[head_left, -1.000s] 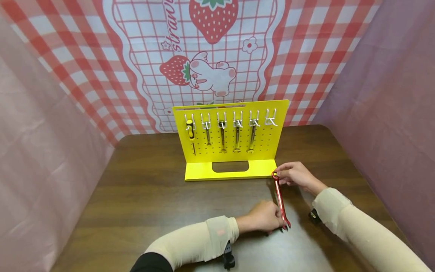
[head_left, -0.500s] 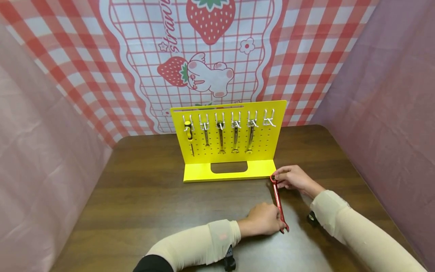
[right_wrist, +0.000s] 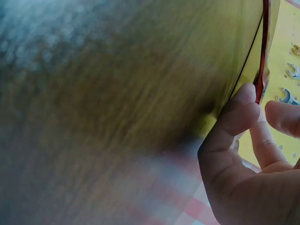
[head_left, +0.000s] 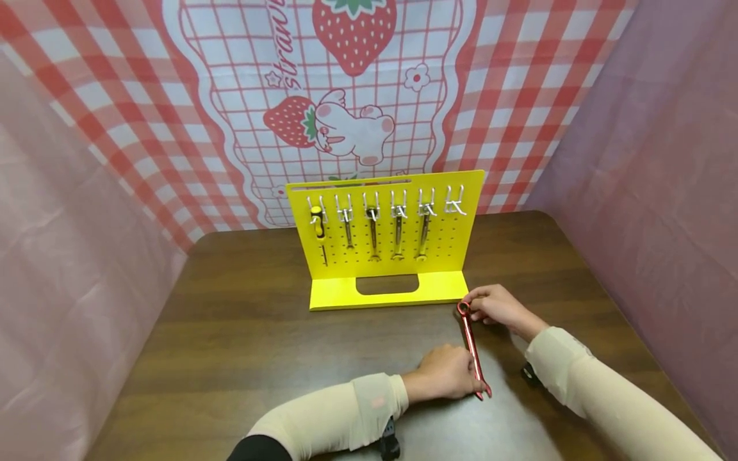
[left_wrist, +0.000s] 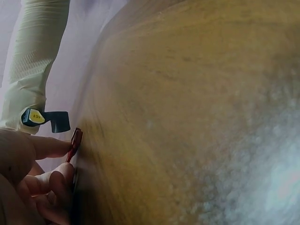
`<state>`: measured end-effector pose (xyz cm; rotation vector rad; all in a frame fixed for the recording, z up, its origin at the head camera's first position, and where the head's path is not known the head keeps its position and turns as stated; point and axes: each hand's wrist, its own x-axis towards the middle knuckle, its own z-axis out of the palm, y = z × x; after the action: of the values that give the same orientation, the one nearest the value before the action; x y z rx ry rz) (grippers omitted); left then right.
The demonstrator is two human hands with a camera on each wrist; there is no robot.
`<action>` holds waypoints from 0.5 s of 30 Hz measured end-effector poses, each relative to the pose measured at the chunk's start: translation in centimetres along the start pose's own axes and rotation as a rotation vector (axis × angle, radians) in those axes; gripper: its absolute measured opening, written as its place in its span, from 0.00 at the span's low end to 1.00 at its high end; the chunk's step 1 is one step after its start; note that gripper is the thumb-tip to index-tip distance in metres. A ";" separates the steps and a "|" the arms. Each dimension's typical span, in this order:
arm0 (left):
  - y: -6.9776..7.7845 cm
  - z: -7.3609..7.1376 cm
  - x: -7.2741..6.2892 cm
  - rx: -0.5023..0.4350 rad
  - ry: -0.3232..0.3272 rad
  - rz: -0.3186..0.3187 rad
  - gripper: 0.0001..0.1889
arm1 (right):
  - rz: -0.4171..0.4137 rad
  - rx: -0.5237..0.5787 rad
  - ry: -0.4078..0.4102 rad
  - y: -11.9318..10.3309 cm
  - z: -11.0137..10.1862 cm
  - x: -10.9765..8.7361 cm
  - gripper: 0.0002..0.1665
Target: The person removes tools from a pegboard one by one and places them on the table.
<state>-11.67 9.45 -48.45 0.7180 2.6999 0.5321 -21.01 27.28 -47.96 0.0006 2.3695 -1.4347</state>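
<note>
A shiny red combination wrench point(head_left: 469, 339) slants over the wooden tabletop point(head_left: 254, 346) — ring end just beside the yellow pegboard's point(head_left: 444, 288) near right corner, open end toward the person. The left hand point(head_left: 450, 372) pinches it near the open end; the right hand's point(head_left: 500, 308) fingertips are at the ring — thumb apart.

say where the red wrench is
In the head view, the red combination wrench is right of centre, pinched near its open end by the left hand, ring end beside the right hand.
</note>
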 end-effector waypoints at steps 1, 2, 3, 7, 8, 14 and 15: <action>0.0 0.0 0.0 0.003 -0.001 0.000 0.18 | 0.006 -0.010 0.002 0.0 0.1 -0.1 0.15; 0.0 0.0 0.0 0.004 -0.003 0.001 0.18 | 0.011 -0.019 0.002 0.1 0.2 -0.1 0.15; 0.0 0.1 0.0 0.008 -0.004 0.003 0.18 | 0.015 -0.024 0.002 0.1 0.3 -0.2 0.16; 0.1 0.1 0.0 0.006 0.000 -0.003 0.18 | 0.020 -0.052 0.014 0.1 0.5 -0.3 0.15; 0.1 0.2 0.1 0.006 0.002 -0.005 0.18 | 0.020 -0.057 0.018 0.1 0.5 -0.3 0.15; 0.0 0.3 0.2 0.010 0.006 -0.009 0.18 | 0.012 -0.094 0.026 -0.1 0.6 -0.1 0.16; -0.1 0.3 0.3 0.011 0.004 -0.011 0.18 | 0.007 -0.103 0.023 -0.1 0.6 -0.1 0.16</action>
<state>-11.82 9.61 -48.77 0.7055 2.7112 0.5177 -20.77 26.76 -48.12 -0.0019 2.4574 -1.3145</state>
